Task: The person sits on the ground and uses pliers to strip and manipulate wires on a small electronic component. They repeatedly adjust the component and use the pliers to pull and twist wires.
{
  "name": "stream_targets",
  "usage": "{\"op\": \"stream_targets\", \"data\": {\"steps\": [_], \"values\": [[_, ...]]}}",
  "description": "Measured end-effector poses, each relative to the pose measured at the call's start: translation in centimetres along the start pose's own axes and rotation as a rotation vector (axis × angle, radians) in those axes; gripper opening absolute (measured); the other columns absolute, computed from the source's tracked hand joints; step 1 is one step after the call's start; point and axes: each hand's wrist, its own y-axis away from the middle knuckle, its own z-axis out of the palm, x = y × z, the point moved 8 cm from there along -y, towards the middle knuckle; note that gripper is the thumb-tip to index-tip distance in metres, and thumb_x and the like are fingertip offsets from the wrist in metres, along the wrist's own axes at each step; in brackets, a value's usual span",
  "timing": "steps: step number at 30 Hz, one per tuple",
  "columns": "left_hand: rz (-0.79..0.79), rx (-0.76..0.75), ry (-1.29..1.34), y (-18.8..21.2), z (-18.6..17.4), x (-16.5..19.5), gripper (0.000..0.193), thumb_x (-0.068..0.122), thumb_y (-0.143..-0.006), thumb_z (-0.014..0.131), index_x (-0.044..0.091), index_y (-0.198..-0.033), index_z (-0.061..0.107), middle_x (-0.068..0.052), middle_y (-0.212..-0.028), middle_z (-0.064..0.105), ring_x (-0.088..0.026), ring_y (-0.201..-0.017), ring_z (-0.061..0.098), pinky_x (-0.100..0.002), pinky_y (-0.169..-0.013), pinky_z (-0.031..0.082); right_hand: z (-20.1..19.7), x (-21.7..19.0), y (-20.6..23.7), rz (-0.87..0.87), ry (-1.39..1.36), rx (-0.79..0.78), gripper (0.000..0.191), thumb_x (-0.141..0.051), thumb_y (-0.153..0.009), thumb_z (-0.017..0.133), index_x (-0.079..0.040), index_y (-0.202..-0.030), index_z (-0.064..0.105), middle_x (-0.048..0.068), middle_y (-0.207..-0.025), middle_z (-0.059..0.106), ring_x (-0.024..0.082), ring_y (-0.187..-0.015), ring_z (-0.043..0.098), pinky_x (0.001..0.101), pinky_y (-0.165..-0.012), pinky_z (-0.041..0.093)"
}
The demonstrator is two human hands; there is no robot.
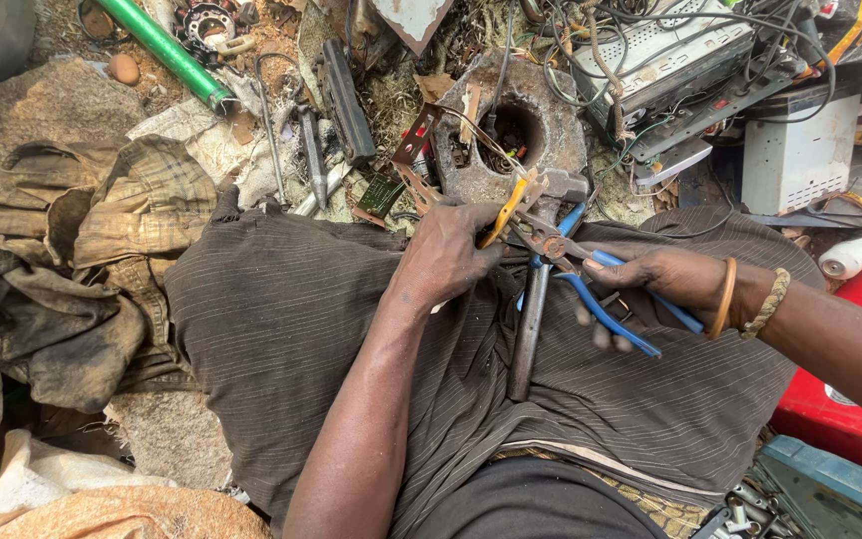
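Left hand (448,255) pinches a yellow wire (507,208), right hand (662,279) squeezes blue pliers (591,289) at three o'clock; a slipping jaw could nick those fingers

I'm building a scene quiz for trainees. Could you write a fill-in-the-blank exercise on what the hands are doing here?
1. The right hand grips pliers with ___ handles.
2. The left hand holds a thin ___ strip.
3. A hammer lies across the person's ___.
4. The right wrist wears ___ bracelets.

Missing words: blue; yellow; lap; two
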Motion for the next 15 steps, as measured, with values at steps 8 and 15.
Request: {"op": "stream_targets", "data": {"steps": [8, 15], "values": [[0.092, 0.054, -0.012, -0.8, 0.5, -0.5, 0.031, 0.012, -0.077, 0.078, 0.010, -0.108, 0.078, -0.014, -0.072, 0.071, -0.029, -0.068, 0.072, -0.045, -0.070, 0.056, 0.0, 1.7, -0.7, 0.160, -0.132, 0.078, 0.045, -0.041, -0.096, 0.051, -0.020, -0.136, 0.053, 0.003, -0.075, 0.050, 0.011, -0.060, 0.050, 0.0282, -0.048, 0.045], [0.002, -0.165, -0.160, -2.0, 4.2, -1.5, 0.013, 0.008, -0.085, 0.068, 0.008, -0.096, 0.075, -0.012, -0.070, 0.071, -0.027, -0.067, 0.073, -0.042, -0.070, 0.059, -1.4, 1.2, 0.0, 0.211, 0.383, 0.517, 0.044, -0.041, -0.103, 0.059, -0.033, -0.147, 0.061, 0.001, -0.071, 0.039, 0.015, -0.059, 0.035, 0.0316, -0.048, 0.033]]}}
